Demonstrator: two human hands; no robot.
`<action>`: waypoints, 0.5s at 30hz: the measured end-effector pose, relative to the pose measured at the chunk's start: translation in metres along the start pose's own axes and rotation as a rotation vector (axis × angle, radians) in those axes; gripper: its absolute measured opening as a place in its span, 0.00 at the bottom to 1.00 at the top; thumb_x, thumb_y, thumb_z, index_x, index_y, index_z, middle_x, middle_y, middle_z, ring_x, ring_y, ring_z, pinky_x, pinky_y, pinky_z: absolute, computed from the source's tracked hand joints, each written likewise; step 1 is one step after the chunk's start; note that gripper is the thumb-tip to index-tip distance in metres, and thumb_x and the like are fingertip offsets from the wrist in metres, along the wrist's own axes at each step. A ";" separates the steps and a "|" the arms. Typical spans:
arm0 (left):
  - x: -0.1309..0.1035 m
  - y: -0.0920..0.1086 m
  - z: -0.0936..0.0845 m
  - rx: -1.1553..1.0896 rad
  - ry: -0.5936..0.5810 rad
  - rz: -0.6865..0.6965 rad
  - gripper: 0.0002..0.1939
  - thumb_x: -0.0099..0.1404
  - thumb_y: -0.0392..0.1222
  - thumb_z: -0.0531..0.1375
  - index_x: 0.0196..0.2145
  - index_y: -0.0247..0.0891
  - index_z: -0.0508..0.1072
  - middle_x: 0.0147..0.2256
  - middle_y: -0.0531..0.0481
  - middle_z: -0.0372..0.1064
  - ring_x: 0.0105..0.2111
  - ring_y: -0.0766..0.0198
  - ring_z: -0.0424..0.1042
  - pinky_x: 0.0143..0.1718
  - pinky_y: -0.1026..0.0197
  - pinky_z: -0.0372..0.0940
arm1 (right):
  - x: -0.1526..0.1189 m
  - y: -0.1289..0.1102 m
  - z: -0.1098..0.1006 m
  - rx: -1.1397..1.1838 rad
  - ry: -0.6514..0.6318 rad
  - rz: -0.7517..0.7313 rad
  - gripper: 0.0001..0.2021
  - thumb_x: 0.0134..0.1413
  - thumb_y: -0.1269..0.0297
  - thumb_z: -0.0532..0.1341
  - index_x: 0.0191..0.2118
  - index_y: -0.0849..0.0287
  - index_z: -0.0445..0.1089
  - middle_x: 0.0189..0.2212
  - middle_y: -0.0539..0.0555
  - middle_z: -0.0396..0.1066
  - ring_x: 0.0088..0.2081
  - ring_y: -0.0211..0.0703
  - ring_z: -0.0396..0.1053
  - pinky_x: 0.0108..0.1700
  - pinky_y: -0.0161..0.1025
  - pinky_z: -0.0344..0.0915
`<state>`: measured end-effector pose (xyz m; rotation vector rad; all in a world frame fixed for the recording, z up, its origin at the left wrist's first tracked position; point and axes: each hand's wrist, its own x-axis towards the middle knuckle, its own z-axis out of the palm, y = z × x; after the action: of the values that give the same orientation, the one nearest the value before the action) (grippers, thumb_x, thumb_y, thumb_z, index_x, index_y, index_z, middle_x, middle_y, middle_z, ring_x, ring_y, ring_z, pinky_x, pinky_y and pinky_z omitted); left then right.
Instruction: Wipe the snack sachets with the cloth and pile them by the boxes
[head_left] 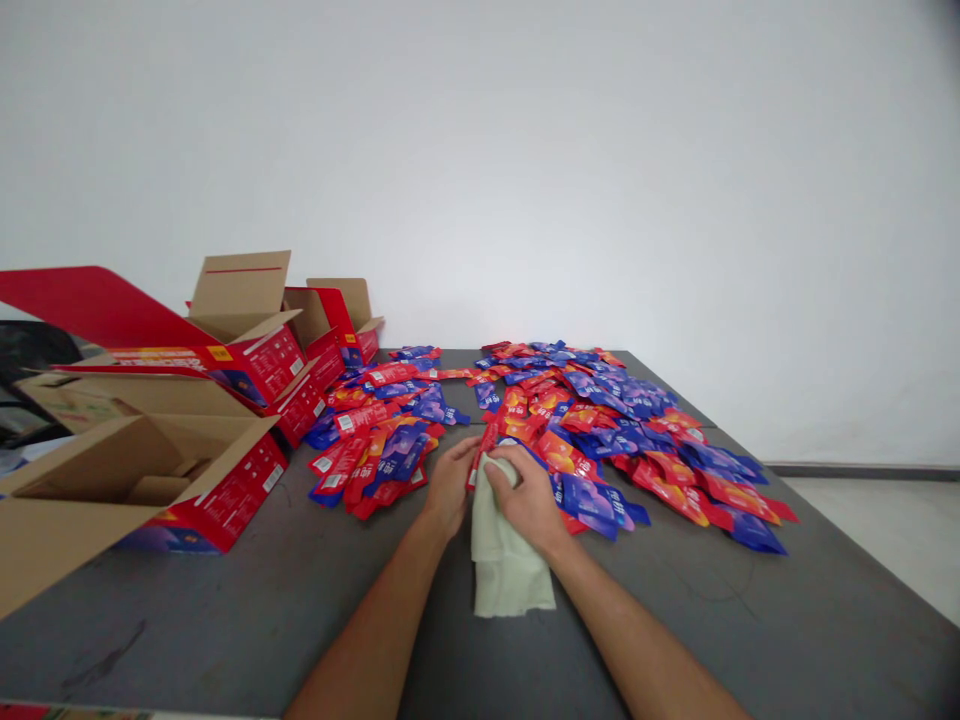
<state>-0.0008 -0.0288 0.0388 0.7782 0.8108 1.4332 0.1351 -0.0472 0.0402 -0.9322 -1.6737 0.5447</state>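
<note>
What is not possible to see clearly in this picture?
In the head view:
Red packet: lower part hidden by pale cloth and right hand.
Nearest box: floor partly hidden by its own walls.
Blue packet: fine print too small.
Dark object: cut off by the left edge.

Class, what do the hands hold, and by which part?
The right hand grips the pale cloth near its upper end; the left hand holds a red packet by its left side.

the hands and both forearms are bare.
</note>
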 end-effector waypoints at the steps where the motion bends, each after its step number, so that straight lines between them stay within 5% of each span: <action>1: -0.001 0.000 0.002 -0.031 -0.022 -0.024 0.19 0.52 0.47 0.68 0.40 0.35 0.78 0.36 0.46 0.78 0.33 0.60 0.75 0.38 0.59 0.67 | 0.000 0.000 0.000 -0.007 0.008 -0.021 0.08 0.62 0.63 0.59 0.44 0.55 0.72 0.41 0.55 0.74 0.45 0.46 0.71 0.50 0.44 0.67; 4: -0.003 0.001 0.008 -0.161 -0.093 -0.126 0.22 0.58 0.55 0.64 0.38 0.31 0.78 0.37 0.42 0.78 0.39 0.54 0.76 0.44 0.54 0.69 | 0.001 0.000 0.000 -0.031 0.039 -0.073 0.07 0.62 0.64 0.59 0.43 0.55 0.74 0.40 0.56 0.73 0.44 0.45 0.70 0.49 0.43 0.67; 11: -0.005 0.006 0.010 -0.196 -0.108 0.033 0.21 0.62 0.41 0.63 0.53 0.40 0.72 0.50 0.46 0.75 0.48 0.57 0.74 0.52 0.57 0.66 | -0.002 -0.008 0.003 -0.043 -0.056 -0.145 0.09 0.62 0.65 0.59 0.43 0.55 0.76 0.40 0.56 0.72 0.42 0.44 0.70 0.46 0.40 0.69; 15: -0.007 0.005 0.008 -0.149 -0.183 -0.032 0.19 0.64 0.41 0.61 0.53 0.38 0.73 0.50 0.44 0.74 0.49 0.57 0.74 0.51 0.57 0.67 | 0.001 -0.007 -0.002 -0.121 0.017 -0.106 0.09 0.62 0.66 0.59 0.42 0.54 0.77 0.40 0.56 0.71 0.42 0.44 0.70 0.47 0.41 0.69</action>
<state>0.0031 -0.0360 0.0471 0.7665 0.5673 1.3550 0.1347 -0.0509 0.0471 -0.9254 -1.7451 0.3666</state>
